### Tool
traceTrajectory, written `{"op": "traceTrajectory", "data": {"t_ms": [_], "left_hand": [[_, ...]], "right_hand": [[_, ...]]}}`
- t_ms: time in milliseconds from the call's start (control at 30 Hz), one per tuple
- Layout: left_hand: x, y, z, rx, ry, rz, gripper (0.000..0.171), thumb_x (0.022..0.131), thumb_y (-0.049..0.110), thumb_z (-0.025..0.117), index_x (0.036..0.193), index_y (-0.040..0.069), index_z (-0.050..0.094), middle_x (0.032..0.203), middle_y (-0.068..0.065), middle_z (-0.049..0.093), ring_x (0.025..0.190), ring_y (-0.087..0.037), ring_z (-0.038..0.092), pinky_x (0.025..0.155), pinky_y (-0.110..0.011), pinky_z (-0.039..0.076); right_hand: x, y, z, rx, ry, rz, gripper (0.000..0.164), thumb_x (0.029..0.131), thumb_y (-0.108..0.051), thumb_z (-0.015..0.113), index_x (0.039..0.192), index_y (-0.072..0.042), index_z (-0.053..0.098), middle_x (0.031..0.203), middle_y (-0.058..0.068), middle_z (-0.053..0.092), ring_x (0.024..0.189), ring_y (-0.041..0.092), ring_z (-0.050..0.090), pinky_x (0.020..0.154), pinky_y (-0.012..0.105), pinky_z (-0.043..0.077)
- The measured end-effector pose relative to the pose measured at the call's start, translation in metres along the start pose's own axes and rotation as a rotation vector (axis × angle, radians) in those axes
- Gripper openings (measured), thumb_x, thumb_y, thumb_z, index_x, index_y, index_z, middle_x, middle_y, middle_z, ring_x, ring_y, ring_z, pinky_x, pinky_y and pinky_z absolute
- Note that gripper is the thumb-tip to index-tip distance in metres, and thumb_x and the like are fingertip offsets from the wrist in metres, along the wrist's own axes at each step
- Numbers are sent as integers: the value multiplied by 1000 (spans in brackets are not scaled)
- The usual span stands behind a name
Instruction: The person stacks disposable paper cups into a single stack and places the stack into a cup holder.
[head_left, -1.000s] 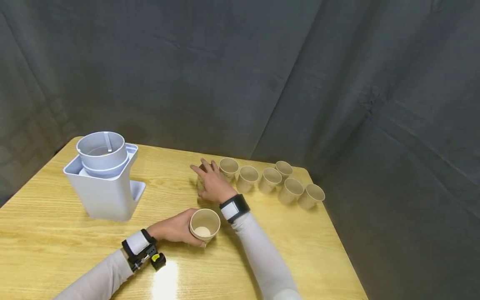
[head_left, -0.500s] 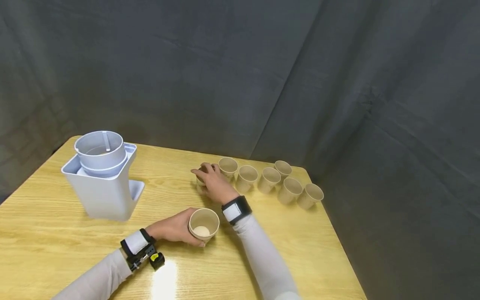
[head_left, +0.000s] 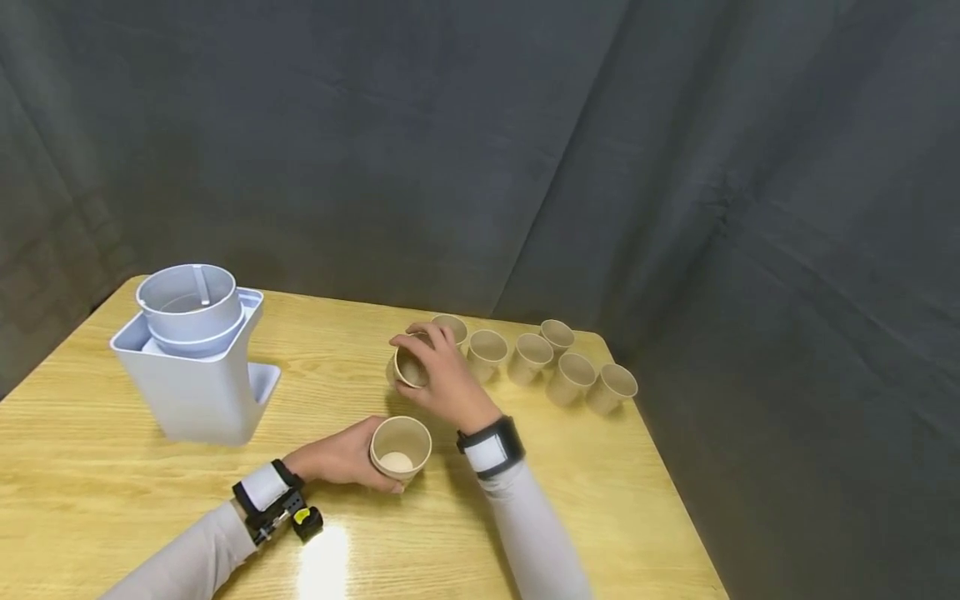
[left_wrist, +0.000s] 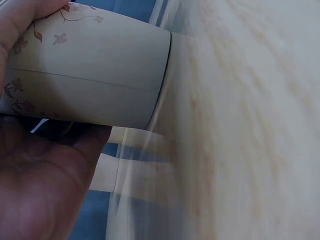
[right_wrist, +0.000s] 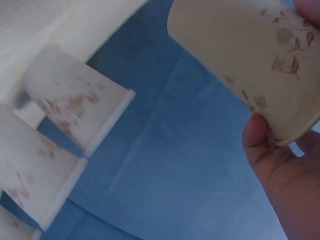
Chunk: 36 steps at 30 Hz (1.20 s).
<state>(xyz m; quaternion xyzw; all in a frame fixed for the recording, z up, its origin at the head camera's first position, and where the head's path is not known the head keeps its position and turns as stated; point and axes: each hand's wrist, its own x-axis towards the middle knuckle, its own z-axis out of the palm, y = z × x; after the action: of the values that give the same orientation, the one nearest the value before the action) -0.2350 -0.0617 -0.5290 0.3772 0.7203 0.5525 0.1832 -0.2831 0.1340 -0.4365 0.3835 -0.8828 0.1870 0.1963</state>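
Note:
On the near part of the table, my left hand point(head_left: 341, 457) grips a beige paper cup point(head_left: 405, 433), its mouth facing up and a pale round bottom visible inside. The left wrist view shows brown flower prints on this cup point(left_wrist: 100, 75), its base close to the tabletop. Farther back, my right hand point(head_left: 453, 390) pinches a second paper cup point(head_left: 411, 368) near its rim, thumb on one side and fingers on the other. Seen from the right wrist, that cup point(right_wrist: 245, 60) appears raised above the level of the standing cups. The fingers hide part of its rim.
Several like paper cups point(head_left: 487, 352) stand upright in a group at the back right. One cup point(head_left: 452, 327) is right behind my right hand. To the left stands a white dispenser point(head_left: 198, 396) topped by a round cylinder point(head_left: 187, 300). Dark curtain point(head_left: 375, 150) hangs behind the table.
My right hand, first over the cup on the table, now holds it and has lifted it slightly, toward me and right. The left hand keeps its cup in place. The view has shifted slightly.

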Motion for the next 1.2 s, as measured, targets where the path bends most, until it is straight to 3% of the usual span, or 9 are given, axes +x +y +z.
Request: {"op": "traceTrajectory", "data": {"t_ms": [167, 367, 600, 833, 967, 1200], "left_hand": [[2, -2, 0, -35, -22, 30, 65, 77, 19, 89, 133, 10, 58, 122, -8, 68, 113, -26, 64, 102, -35, 50], [2, -1, 0, -54, -50, 54, 66, 78, 17, 88, 135, 10, 56, 124, -10, 67, 114, -30, 63, 102, -36, 51], [3, -2, 0, -66, -61, 71, 59, 79, 15, 87, 130, 10, 58, 119, -13, 68, 110, -32, 64, 99, -37, 53], [1, -4, 2, -88, -91, 74, 55, 81, 12, 84, 128, 10, 57, 116, -10, 68, 103, -20, 67, 95, -33, 54], [0, -4, 2, -44, -73, 48, 56, 80, 16, 85, 128, 11, 57, 116, -4, 67, 101, -15, 65, 93, -30, 53], [-2, -2, 0, -25, -62, 31, 66, 81, 20, 84, 137, 12, 49, 124, -5, 64, 108, -19, 64, 97, -31, 52]], "right_hand": [[-9, -10, -20, 47, 78, -47, 54, 76, -30, 90, 124, -19, 65, 125, 3, 55, 121, 22, 46, 99, 34, 49], [-26, -22, -40, 88, 75, -83, 54, 76, -39, 88, 120, -17, 67, 117, -1, 56, 113, 16, 49, 97, 29, 48], [-38, -30, -53, 133, 106, -97, 49, 77, -33, 86, 119, -17, 66, 117, -1, 58, 111, 14, 55, 97, 28, 49], [-43, -45, -47, 134, -43, -102, 48, 77, -36, 85, 118, -18, 67, 114, -4, 59, 107, 10, 56, 90, 19, 49], [-44, -52, -39, 113, -137, -74, 48, 79, -40, 84, 119, -20, 69, 114, -6, 59, 103, 8, 56, 85, 17, 50], [-44, -58, -32, 49, -249, -40, 66, 76, -57, 84, 127, -19, 69, 115, -6, 60, 105, 6, 56, 90, 18, 50]]}}
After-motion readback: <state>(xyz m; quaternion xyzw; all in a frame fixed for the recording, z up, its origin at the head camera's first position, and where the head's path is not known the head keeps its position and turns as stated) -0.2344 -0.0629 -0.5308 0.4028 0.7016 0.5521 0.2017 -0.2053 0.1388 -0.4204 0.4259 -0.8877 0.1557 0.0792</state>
